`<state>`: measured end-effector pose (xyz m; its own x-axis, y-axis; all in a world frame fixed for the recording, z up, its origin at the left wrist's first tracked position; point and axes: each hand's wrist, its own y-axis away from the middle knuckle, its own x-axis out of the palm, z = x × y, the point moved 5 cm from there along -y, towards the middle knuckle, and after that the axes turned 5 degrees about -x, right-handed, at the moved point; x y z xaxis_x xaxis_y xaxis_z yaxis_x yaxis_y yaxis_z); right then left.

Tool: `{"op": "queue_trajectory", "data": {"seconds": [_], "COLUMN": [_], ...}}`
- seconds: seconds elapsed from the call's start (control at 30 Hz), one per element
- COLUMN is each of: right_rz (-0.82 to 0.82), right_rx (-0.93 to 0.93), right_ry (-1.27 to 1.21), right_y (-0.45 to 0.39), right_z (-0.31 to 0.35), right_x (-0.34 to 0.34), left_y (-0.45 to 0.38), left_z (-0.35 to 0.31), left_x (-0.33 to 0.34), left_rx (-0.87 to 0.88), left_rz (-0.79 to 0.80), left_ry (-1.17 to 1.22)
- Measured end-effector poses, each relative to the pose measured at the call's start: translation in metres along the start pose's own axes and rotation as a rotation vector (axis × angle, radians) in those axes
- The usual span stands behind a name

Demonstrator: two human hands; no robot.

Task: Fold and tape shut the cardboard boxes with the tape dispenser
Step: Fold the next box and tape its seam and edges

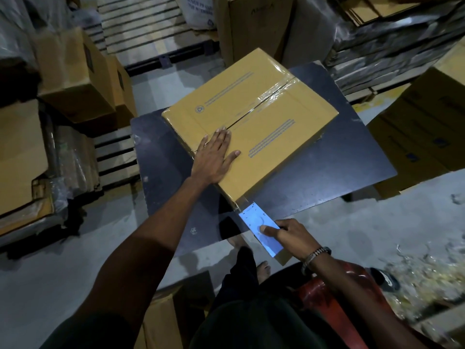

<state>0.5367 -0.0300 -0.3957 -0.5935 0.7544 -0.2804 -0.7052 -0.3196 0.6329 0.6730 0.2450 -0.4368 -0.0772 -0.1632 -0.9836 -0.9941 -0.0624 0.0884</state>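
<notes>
A yellow-brown cardboard box (251, 117) lies on a dark table (327, 167), flaps folded down. Clear tape (276, 90) runs along the far part of its centre seam. My left hand (216, 154) lies flat with straight fingers on the box top, near its front-left edge and over the seam's near end. My right hand (289, 235) grips a light blue tape dispenser (260, 227) just below the box's near corner, thumb pressing on its flat side. The dispenser's front end sits against that corner.
Stacks of cardboard boxes (83, 79) and flattened cartons stand left, right (422, 137) and behind. A wooden pallet (141, 31) lies at the back. A red object (334, 298) and a sandal (387, 279) are on the concrete floor by my bare feet.
</notes>
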Motion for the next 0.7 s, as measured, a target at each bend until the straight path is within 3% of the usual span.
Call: {"op": "queue_trajectory", "data": {"seconds": [0.5, 0.7], "right_rz": [-0.073, -0.037], "right_rx": [0.122, 0.273], "right_ry": [-0.167, -0.535], "right_y": [-0.036, -0.046], "right_z": [0.006, 0.003], "right_x": [0.025, 0.018], "left_y": [0.004, 0.005], "left_z": [-0.007, -0.007], "left_x": [-0.004, -0.003], "left_rx": [-0.042, -0.049], "left_rz": [-0.064, -0.077], "left_ry": [0.021, 0.012]}}
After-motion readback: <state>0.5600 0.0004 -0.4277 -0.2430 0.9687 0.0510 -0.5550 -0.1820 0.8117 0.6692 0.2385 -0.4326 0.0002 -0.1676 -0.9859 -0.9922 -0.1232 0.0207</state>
